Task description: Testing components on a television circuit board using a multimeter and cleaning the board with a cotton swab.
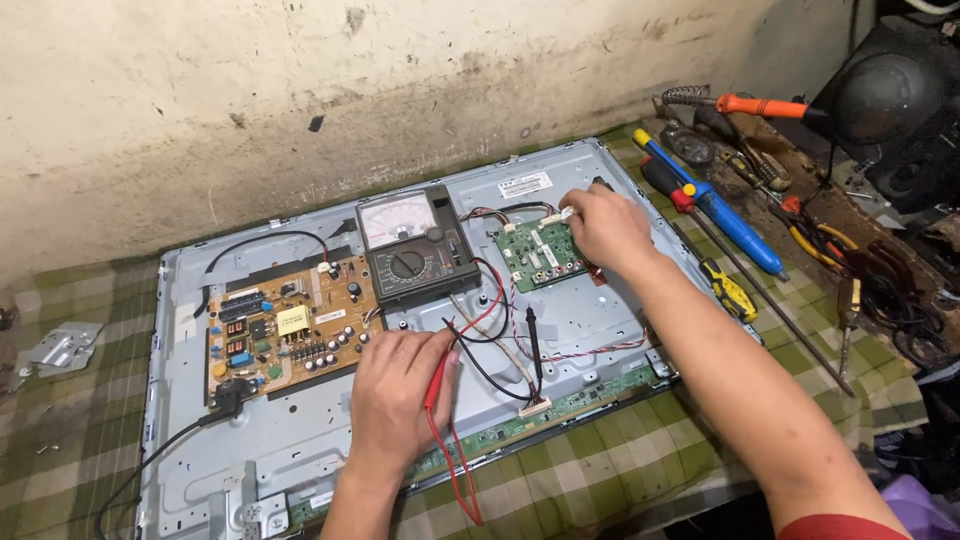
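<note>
A red probe (437,385), thin and plastic, is gripped in the closed left hand (395,400) over the smooth grey metal panel (300,440). Just beside it, the black probe (533,335) is left lying free. Farther on, the boxy black multimeter (415,243) is propped. The right hand (605,228) is curled, fingertips pressed on the green circuit board (535,255).

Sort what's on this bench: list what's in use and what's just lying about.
In use: left hand holding red probe; right hand on green board; multimeter; black probe.
Lying about: blue desoldering pump, soldering iron, yellow screwdriver.
</note>
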